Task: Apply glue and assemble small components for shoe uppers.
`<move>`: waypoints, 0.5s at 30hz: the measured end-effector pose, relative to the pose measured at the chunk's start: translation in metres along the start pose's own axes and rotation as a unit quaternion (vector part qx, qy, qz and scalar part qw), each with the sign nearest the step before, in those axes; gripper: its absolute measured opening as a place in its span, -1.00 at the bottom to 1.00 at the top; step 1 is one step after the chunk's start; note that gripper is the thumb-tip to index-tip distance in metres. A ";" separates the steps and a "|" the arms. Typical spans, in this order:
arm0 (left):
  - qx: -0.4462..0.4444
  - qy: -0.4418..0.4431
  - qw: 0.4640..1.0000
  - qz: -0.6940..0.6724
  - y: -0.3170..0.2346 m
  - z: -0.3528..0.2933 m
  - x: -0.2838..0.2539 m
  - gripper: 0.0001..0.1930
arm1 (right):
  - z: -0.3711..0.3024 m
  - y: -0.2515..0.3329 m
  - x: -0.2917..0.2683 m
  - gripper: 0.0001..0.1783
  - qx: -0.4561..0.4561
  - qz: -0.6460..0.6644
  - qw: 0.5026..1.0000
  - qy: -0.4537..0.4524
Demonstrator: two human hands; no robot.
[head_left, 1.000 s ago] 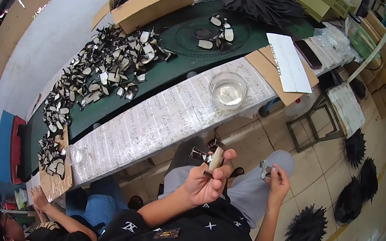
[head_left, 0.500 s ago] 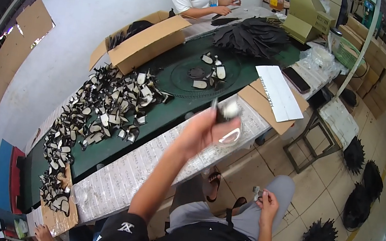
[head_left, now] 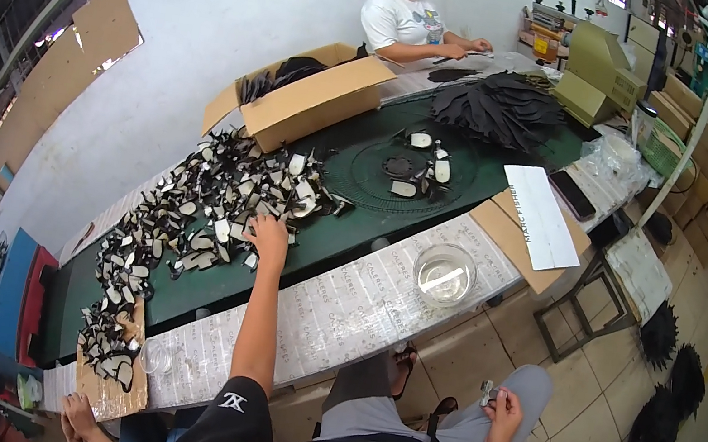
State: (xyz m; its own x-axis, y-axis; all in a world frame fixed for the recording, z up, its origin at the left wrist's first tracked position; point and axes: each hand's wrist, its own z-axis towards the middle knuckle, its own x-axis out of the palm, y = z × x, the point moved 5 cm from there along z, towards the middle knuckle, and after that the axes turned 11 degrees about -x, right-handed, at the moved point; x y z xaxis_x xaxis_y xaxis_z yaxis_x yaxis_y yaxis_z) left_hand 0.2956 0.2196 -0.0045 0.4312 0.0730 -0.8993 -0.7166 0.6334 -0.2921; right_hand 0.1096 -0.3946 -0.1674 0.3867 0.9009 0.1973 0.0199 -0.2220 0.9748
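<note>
My left hand (head_left: 267, 237) reaches over the table to the near edge of a large heap of small black pieces with cream pads (head_left: 236, 181). Its fingers are apart and bent, resting on the pieces; I see nothing plainly held. Low over my grey-clad thigh, my right hand (head_left: 505, 416) is closed on a small grey piece (head_left: 488, 392), too small to name. Near the table's front edge stands a round clear bowl (head_left: 446, 276). Beyond it, a few more black and cream pieces (head_left: 403, 188) lie around a dark fan-like grille (head_left: 399, 166).
An open cardboard box (head_left: 316, 110) of dark parts stands behind the heap. Black flat pieces (head_left: 499, 107) are fanned out before a person (head_left: 406, 23) opposite. At right are a white box lid (head_left: 542, 217), a phone (head_left: 572, 195) and a stool (head_left: 637, 272). Another person's hands (head_left: 79, 418) rest at lower left.
My left hand has moved left from above the clear bowl to the heap; the blurred pale piece it had is no longer seen in it. My right hand keeps its piece. The view has shifted.
</note>
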 end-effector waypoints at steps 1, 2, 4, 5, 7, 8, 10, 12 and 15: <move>-0.004 -0.003 1.000 0.001 0.006 0.002 -0.002 -0.67 | 0.000 -0.001 0.001 -0.73 0.001 -0.011 1.000 0.012; 0.050 -0.026 0.998 -0.011 -0.001 0.000 -0.005 -0.71 | -0.001 -0.003 0.001 -0.73 0.006 -0.014 1.000 0.009; 0.105 -0.043 0.993 -0.021 -0.008 -0.002 -0.008 -0.74 | -0.003 -0.003 0.000 -0.73 0.005 -0.023 1.000 0.012; 0.081 -0.046 0.990 -0.108 -0.010 0.000 -0.016 -0.75 | -0.006 -0.002 -0.002 -0.73 0.009 -0.025 1.000 0.007; 0.041 -0.125 0.948 -0.289 0.021 0.015 -0.032 -0.75 | -0.005 0.006 0.005 -0.73 0.002 -0.024 1.000 0.015; 0.009 -0.134 0.923 -0.362 0.022 0.013 -0.039 -0.71 | -0.006 0.006 0.004 -0.73 0.005 -0.027 1.000 0.010; -0.140 0.026 0.820 -0.554 0.045 0.020 -0.033 -0.71 | -0.005 0.010 0.005 -0.74 -0.011 -0.017 1.000 0.015; -0.150 0.200 0.535 -0.807 0.002 -0.016 -0.043 -0.74 | -0.006 0.009 0.000 -0.73 -0.002 -0.023 1.000 -0.001; -0.123 0.351 0.295 -0.880 -0.029 -0.069 -0.071 -0.69 | -0.007 0.011 0.002 -0.72 0.003 -0.026 1.000 0.002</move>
State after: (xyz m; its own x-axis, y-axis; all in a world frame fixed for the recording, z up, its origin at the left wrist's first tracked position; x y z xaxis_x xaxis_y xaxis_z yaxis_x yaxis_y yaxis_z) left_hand 0.2478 0.1428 0.0449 0.0967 -0.4352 0.8951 0.2223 -0.8672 -0.4456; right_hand 0.1042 -0.3925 -0.1557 0.3806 0.9132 0.1459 0.0460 -0.1763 0.9833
